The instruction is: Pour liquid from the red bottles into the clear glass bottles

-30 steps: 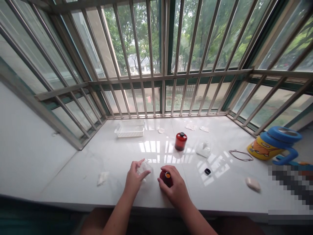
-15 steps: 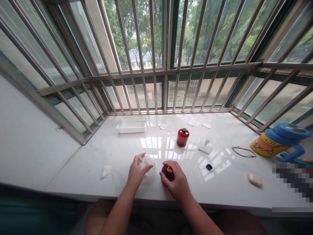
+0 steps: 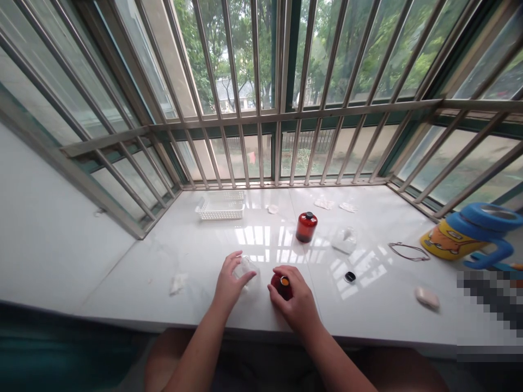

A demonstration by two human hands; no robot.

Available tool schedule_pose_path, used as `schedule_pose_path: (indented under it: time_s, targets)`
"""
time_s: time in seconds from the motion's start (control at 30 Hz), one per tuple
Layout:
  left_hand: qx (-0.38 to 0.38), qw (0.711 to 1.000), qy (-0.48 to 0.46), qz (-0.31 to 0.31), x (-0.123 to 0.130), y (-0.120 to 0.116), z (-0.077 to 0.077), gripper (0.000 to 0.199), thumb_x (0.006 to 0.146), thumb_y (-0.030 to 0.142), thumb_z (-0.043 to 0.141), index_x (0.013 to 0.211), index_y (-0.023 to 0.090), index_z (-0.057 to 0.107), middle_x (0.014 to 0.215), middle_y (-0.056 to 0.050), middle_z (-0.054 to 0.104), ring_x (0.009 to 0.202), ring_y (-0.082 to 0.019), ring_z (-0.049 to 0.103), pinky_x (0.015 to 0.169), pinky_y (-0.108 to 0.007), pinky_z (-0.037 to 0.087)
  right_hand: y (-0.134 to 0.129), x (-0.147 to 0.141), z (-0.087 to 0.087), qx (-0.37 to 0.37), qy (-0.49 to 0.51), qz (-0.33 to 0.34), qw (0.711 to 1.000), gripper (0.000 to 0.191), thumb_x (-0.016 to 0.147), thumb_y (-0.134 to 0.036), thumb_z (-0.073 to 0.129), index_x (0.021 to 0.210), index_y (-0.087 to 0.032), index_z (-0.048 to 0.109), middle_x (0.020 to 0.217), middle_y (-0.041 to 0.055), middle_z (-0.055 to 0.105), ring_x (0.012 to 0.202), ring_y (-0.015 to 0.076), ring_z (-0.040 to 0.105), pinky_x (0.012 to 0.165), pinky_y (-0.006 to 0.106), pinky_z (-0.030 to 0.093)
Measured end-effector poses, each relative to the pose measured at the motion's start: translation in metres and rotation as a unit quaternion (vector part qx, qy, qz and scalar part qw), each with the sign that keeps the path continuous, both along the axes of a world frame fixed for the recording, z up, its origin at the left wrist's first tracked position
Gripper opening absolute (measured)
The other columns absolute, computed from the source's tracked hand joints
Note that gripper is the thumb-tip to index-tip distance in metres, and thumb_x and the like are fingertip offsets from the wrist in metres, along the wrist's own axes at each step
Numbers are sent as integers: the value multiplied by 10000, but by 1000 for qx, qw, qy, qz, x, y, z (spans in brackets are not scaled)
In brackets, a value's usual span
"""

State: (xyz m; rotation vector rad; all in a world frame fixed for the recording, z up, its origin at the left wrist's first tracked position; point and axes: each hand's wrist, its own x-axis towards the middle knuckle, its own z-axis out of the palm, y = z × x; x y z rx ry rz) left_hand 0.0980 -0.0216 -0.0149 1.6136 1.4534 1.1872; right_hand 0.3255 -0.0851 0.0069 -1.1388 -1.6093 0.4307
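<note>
My left hand (image 3: 232,280) curves its thumb and fingers round a clear, see-through container (image 3: 249,270) on the white counter; the container's exact kind is hard to make out. In my right hand (image 3: 295,298) is a dark red bottle (image 3: 278,283), its mouth uncapped and showing orange inside. A second red bottle (image 3: 306,227) with a black cap stands upright farther back, touched by neither hand. Off to the right of my right hand, a small black cap (image 3: 350,277) lies on the counter.
A white perforated basket (image 3: 220,212) sits at the back left. Crumpled clear plastic (image 3: 344,240), a thin cord loop (image 3: 408,252), a pinkish bar (image 3: 427,298) and a blue-yellow mug (image 3: 453,234) are on the right. White scraps (image 3: 177,283) lie about. Metal bars line the window.
The whole view has shifted very slightly. Both hands stay where they were, round the clear container and the dark red bottle.
</note>
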Motion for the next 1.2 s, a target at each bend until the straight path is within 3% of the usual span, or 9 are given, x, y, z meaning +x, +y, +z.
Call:
schedule_pose_path:
  time_s: [0.1,0.4,0.63,0.83,1.0,1.1,1.2]
  targets:
    - [0,1000,5,6,1,-1,1,291,858,483,832,1014,240,799,1452,-110,637,1374,-327,608,1223,-509,452,0,0,0,0,-2,-3,1000,312,957,-252,698,1267,-264,670,1231,111,697,1172,297,682,1013,482,607]
    - [16,996,-81,33,4,-9,18,390,907,543,785,1135,227,792,1457,-121,634,1298,-288,670,1185,-440,512,0,1,1,0,0,1,1000,317,960,-258,692,1276,-269,671,1238,113,702,1177,304,681,1012,489,611]
    - [14,999,-42,12,-3,-14,32,368,946,529,756,1197,263,790,1491,-103,619,1349,-296,647,1194,-435,501,0,0,1,-3,1,-3,1000,315,957,-258,698,1270,-268,667,1239,108,702,1185,300,679,1023,488,603]
    - [49,999,23,7,0,-20,42,344,968,517,733,1212,281,793,1462,-102,633,1389,-312,614,1216,-469,476,0,0,1,0,4,-4,1000,302,956,-267,694,1258,-269,678,1232,108,707,1180,302,688,1020,487,609]
    - [147,982,113,25,-6,-37,61,281,997,440,712,1241,314,778,1432,-96,658,1371,-311,614,1167,-482,523,-1,1,-2,-5,-6,-5,1000,294,977,-291,693,1268,-270,665,1243,112,698,1178,305,681,1022,500,600]
    - [209,963,165,48,-23,-47,69,294,1000,378,702,1284,330,761,1430,-93,671,1364,-316,615,1172,-490,520,-1,2,-3,-6,-12,-1,1000,291,987,-302,692,1274,-272,655,1247,112,691,1178,303,675,1020,500,596]
    - [227,940,245,74,-54,-49,66,301,1003,330,662,1286,329,766,1425,-96,691,1364,-335,615,1269,-553,405,-1,2,-5,0,-14,-2,1000,286,988,-301,694,1270,-271,655,1237,107,691,1168,302,677,1012,498,595]
